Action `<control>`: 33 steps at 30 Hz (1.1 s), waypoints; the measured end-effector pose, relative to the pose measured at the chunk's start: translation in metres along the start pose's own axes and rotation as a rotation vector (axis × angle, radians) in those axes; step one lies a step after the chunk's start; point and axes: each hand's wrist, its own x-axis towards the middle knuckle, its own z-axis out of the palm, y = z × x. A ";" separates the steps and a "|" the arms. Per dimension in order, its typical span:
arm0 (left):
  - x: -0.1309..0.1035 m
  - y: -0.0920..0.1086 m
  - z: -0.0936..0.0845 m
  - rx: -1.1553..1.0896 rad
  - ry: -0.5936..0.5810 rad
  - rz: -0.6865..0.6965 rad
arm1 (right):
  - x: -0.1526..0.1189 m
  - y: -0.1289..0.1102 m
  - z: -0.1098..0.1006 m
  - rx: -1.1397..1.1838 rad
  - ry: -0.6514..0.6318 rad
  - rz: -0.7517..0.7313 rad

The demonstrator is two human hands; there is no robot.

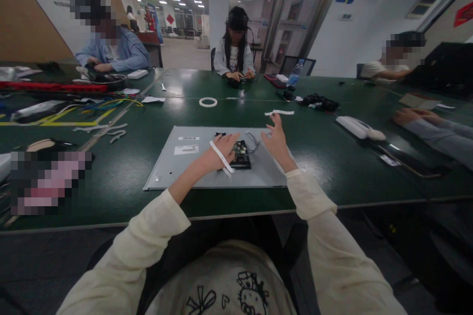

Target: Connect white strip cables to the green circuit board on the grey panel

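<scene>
A flat grey metal panel with white labels lies on the green table. On its middle sits a black circuit board, partly covered by my left hand, whose fingers stretch over it. A white strip lies across the back of that hand. Above the panel's right part my right hand is raised, fingers apart and curved, holding nothing. A grey cable loops between the hands. Beyond my right fingertips another white strip rests on the table; whether they touch it is unclear.
A white tape roll lies past the panel on the table. Wires and tools are spread at the left. A white handset and a dark phone-like device lie at the right. Several people sit around the table; a bottle stands at the far side.
</scene>
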 end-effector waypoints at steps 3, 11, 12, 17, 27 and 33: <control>-0.024 -0.002 -0.015 0.014 0.085 -0.047 | -0.010 -0.025 -0.011 0.105 -0.023 -0.040; -0.088 0.007 -0.002 -0.099 0.299 -0.272 | -0.077 -0.093 -0.014 0.027 -0.421 -0.305; -0.089 0.009 0.002 -0.120 0.309 -0.268 | -0.083 -0.098 -0.012 0.024 -0.455 -0.351; -0.085 0.014 0.018 -0.122 0.313 -0.254 | -0.100 -0.106 -0.002 -0.003 -0.508 -0.481; -0.080 0.019 0.011 -0.034 0.190 -0.262 | -0.110 -0.105 0.000 -0.067 -0.565 -0.500; -0.074 0.015 0.007 0.002 0.137 -0.279 | -0.114 -0.107 -0.004 -0.069 -0.596 -0.435</control>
